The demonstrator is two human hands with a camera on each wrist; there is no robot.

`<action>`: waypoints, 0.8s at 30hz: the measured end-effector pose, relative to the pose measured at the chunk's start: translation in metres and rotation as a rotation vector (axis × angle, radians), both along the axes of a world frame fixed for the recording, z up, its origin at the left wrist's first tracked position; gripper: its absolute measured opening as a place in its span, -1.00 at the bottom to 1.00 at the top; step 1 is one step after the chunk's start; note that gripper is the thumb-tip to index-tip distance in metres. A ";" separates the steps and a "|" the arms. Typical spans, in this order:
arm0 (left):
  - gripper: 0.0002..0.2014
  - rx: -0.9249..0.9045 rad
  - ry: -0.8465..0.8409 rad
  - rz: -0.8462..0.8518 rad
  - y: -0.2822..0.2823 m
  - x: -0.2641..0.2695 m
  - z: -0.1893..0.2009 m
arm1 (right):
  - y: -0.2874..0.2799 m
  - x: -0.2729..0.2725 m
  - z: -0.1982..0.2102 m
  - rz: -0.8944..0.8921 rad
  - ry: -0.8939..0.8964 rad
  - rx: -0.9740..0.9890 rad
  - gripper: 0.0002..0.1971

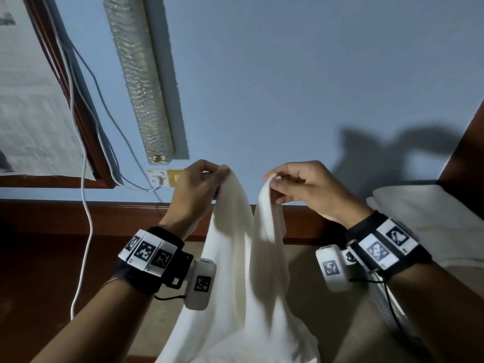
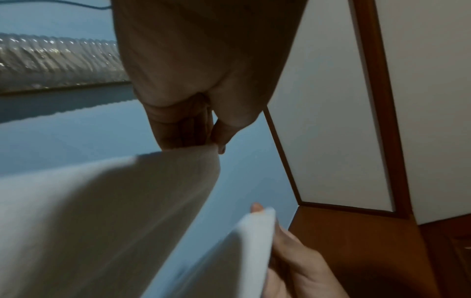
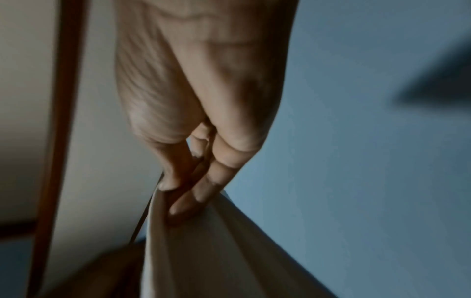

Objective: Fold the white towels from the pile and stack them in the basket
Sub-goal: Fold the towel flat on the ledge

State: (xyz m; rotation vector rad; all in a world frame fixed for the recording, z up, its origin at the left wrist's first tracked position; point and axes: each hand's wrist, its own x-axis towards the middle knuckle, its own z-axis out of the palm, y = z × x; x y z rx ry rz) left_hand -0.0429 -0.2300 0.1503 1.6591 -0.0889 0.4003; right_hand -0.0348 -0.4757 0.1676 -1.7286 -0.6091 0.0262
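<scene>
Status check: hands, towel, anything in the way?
Left hand and right hand each pinch a top edge of the white towel. Towel raised, hanging between them, unfolded. Basket not in view. Nothing blocking.

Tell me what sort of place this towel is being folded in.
Probably a room in a home, perhaps a bedroom. A blue painted wall carries a tube light and a switch plate with cables; white bedding-like cloth lies to the right.
</scene>
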 end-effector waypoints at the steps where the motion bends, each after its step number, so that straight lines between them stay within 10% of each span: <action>1: -0.72 -0.001 -0.011 -0.033 -0.004 -0.005 0.001 | 0.005 -0.001 -0.001 -0.041 -0.106 -0.076 -0.88; 8: -0.73 0.039 -0.070 -0.121 -0.025 -0.026 0.003 | 0.039 0.000 -0.007 -0.209 -0.554 -0.176 -0.95; 18: -0.73 0.183 -0.094 -0.051 -0.045 -0.057 -0.002 | 0.046 -0.013 -0.016 -0.340 -0.447 0.030 -0.77; 24: -0.82 0.276 -0.148 0.090 -0.041 -0.073 0.017 | 0.021 -0.015 -0.031 0.069 -0.149 -0.083 -0.69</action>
